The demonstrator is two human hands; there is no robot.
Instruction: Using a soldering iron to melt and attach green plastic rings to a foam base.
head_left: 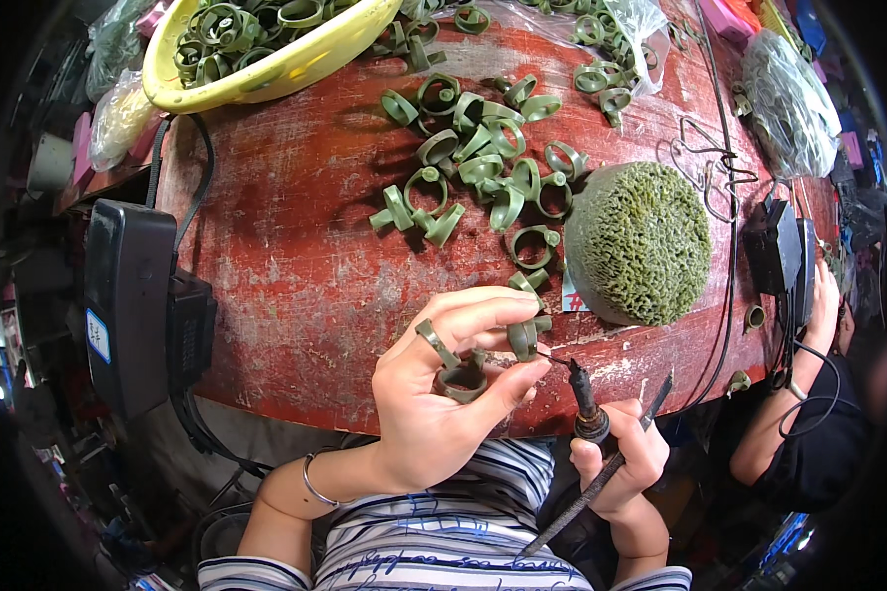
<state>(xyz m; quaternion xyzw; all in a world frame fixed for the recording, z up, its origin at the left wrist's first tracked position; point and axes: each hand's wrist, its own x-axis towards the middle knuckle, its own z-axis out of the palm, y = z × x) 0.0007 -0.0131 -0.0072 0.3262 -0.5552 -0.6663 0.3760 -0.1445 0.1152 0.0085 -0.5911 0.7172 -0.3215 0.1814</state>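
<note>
Green wax ring [522, 338] pinched in left hand [434, 394] fingers; right hand [616, 463] grips half-hidden tools.

Bare tabletop [296, 266] left of rings [478, 158]

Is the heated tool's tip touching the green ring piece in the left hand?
Cannot tell: in the head view the tool tip reaches the ring piece, with contact unclear.

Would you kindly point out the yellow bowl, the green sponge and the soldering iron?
Yellow bowl [296, 61], head view, front rim.
Green sponge [641, 241], head view, domed top.
Soldering iron [583, 389], head view, dark barrel.
</note>
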